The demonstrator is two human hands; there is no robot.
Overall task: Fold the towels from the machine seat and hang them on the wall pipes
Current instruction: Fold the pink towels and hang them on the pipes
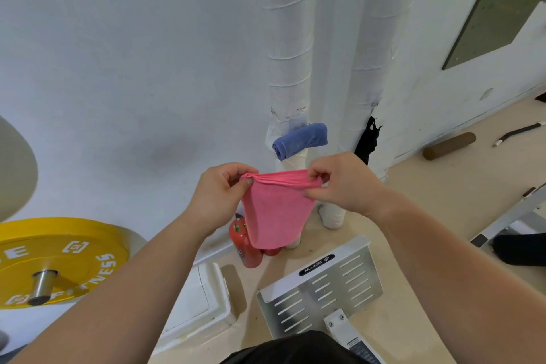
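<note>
A folded pink towel (277, 213) hangs in the air in front of me, held by its top edge. My left hand (220, 195) pinches the left corner and my right hand (344, 183) pinches the right corner. Behind it two white wrapped wall pipes (288, 47) run up the wall. A folded blue towel (301, 139) lies draped over a pipe fitting just above and behind the pink towel. The machine seat is not in view.
A yellow weight plate (56, 257) on a bar sits at lower left. Red fire extinguishers (246, 248) stand on the floor below the towel. A perforated metal footplate (322, 284) and a white box (201, 301) lie below my arms. A brown roller (449, 145) lies at right.
</note>
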